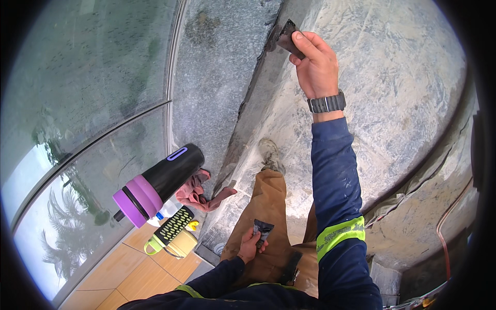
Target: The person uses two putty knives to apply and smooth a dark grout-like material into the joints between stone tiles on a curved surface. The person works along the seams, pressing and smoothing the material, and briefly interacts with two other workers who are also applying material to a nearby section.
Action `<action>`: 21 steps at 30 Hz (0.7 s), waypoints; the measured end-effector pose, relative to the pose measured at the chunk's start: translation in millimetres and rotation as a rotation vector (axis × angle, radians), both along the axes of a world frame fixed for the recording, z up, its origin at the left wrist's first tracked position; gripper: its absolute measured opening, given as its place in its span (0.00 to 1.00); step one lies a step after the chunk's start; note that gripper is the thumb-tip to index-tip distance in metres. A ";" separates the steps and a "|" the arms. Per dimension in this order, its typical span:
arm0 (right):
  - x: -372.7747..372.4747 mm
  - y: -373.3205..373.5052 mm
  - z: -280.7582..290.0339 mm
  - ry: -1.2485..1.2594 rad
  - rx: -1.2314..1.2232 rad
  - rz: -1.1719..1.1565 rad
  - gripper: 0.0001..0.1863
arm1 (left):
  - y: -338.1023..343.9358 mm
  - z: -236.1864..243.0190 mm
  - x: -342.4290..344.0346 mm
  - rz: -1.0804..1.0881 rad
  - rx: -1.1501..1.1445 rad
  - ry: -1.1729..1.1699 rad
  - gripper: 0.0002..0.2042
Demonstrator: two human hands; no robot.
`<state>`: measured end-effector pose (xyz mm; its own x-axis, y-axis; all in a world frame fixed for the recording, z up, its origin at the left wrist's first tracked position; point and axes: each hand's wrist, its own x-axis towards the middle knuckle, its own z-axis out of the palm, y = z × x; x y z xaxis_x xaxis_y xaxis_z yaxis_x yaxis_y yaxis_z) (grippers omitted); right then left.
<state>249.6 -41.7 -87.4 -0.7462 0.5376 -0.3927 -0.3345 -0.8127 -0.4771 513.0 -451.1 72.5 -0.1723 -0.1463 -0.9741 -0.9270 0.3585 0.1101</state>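
Observation:
My right hand [319, 64] is stretched forward, pinching a thin dark flat piece [290, 40], like a small scraper blade, between thumb and fingers. The piece is at the dark joint strip [250, 93] between the grey stone ledge [212, 62] and the pale, dusty slab; I cannot tell whether it touches. Close to my body, my left hand [249, 245] is closed round a small dark putty knife [263, 229], its wide, smeared end pointing away from me. The left fingers partly hide its grip.
Large glass panes [98, 62] rise along the left. On the ledge are a black and purple tumbler [170, 173], a reddish rag [194, 192] and a yellow-green bottle in a perforated sleeve [178, 232]. My boot [271, 154] stands on the dusty slab [382, 67]. A reddish cable [442, 235] hangs at right.

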 end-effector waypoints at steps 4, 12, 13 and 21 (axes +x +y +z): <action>-11.5 3.0 6.1 0.014 0.048 -0.008 0.08 | 2.5 -0.2 -1.1 0.004 0.008 -0.002 0.09; -6.9 15.0 -6.4 -0.094 0.089 0.020 0.09 | 4.6 1.4 -2.1 0.023 0.016 -0.002 0.08; -8.6 14.5 -4.2 -0.043 0.062 0.011 0.10 | 4.9 1.3 -2.0 0.022 0.015 -0.001 0.08; -14.8 18.8 -8.2 -0.172 0.192 0.041 0.10 | 5.7 0.6 -0.6 0.002 -0.004 -0.001 0.08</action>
<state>234.8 -22.9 -95.5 -0.7002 0.5850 -0.4092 -0.2035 -0.7130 -0.6710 512.4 -445.4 73.1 -0.1710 -0.1501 -0.9738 -0.9279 0.3570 0.1080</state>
